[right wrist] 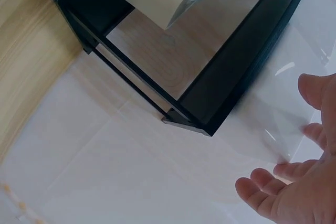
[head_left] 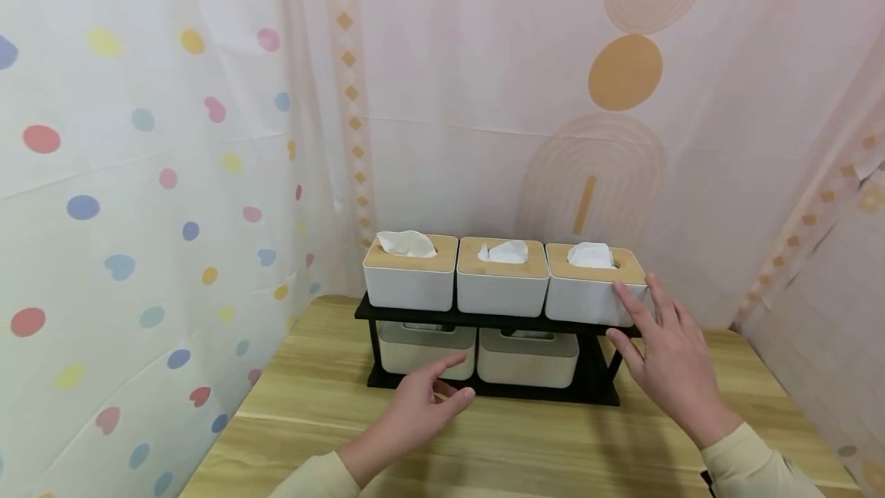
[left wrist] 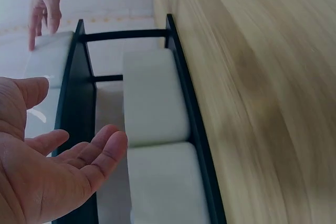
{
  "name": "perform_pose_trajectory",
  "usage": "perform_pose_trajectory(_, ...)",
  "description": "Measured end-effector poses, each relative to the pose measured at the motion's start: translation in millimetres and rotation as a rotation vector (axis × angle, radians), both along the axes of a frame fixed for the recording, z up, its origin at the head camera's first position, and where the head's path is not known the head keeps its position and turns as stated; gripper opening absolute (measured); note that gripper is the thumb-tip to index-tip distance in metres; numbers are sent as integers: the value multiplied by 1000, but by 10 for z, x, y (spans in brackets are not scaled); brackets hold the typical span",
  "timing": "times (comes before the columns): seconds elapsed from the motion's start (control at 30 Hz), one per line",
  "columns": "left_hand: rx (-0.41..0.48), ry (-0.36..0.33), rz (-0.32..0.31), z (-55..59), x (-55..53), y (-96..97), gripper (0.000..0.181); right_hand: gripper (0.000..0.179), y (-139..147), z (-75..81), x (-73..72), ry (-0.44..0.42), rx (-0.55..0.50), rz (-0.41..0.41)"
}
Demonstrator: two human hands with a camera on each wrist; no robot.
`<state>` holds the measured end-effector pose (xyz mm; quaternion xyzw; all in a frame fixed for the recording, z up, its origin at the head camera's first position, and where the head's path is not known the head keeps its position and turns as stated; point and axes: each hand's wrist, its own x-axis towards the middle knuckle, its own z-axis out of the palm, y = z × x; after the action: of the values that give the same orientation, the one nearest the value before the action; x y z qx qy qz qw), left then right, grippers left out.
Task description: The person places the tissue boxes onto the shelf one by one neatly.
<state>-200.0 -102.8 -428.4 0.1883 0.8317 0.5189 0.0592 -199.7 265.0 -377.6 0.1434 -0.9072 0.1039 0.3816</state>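
Three white tissue boxes with wooden lids stand in a row on the upper tier of a black two-tier rack (head_left: 601, 375): a left box (head_left: 408, 288), a middle box (head_left: 501, 295) and a right box (head_left: 584, 300). White tissue pokes out of each lid. My right hand (head_left: 674, 363) touches the right box near its outer end, fingers spread and fairly straight. Two more boxes, a lower left one (head_left: 422, 360) and a lower right one (head_left: 527, 363), sit on the bottom tier. In front of them hovers my left hand (head_left: 418, 410), holding nothing, its fingers loosely extended.
The rack stands on a wood-grain table (head_left: 297, 390). Behind it hangs a pale pink curtain (head_left: 449, 98) with tan patterns, close to the upper boxes. A white curtain with coloured dots (head_left: 173, 267) borders the left side.
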Motion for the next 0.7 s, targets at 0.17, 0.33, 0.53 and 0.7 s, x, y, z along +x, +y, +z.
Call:
perform_pose_trajectory(0.17, -2, 5, 47, -45, -1, -106, 60, 74, 35, 17, -19, -53, -4, 8)
perform_pose_trajectory(0.33, -14, -5, 72, -52, 3, -171, 61, 78, 59, 15, -23, -90, -1, 5)
perform_pose_trajectory(0.53, -31, 7, 99, -48, -10, -239, 61, 81, 69, -4, -12, -93, -17, 11)
perform_pose_trajectory(0.7, -47, 21, 121, -53, -30, -308, 59, 80, 110, -37, 3, -94, -17, 6)
